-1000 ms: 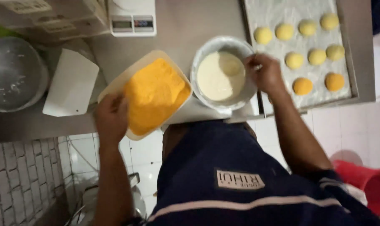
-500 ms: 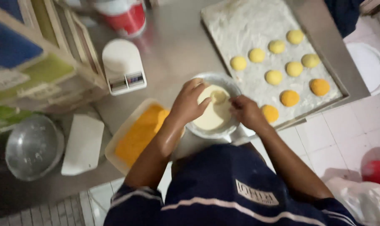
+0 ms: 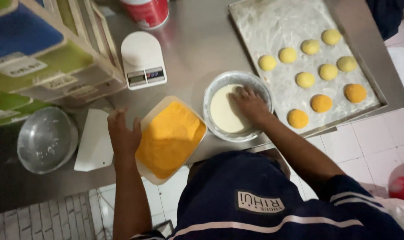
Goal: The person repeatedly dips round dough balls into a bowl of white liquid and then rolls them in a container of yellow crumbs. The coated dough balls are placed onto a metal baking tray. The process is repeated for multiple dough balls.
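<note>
Dipping into the bowl of white batter (image 3: 224, 113), the right hand (image 3: 251, 104) has its fingers spread; left hand (image 3: 123, 133) is open beside the crumb tray (image 3: 168, 140). Three balls (image 3: 322, 103) are coated, six plain.

Scale screen (image 3: 146, 75); green-blue boxes (image 3: 28, 58) left.

Your right hand (image 3: 251, 104) rests fingers-down inside the round metal bowl of pale batter (image 3: 226, 114), which stands upright near the desk's front edge. Your left hand (image 3: 123, 133) hovers, fingers spread, just beside the white rectangular tub of orange crumbs (image 3: 170, 138), left of the bowl.
</note>
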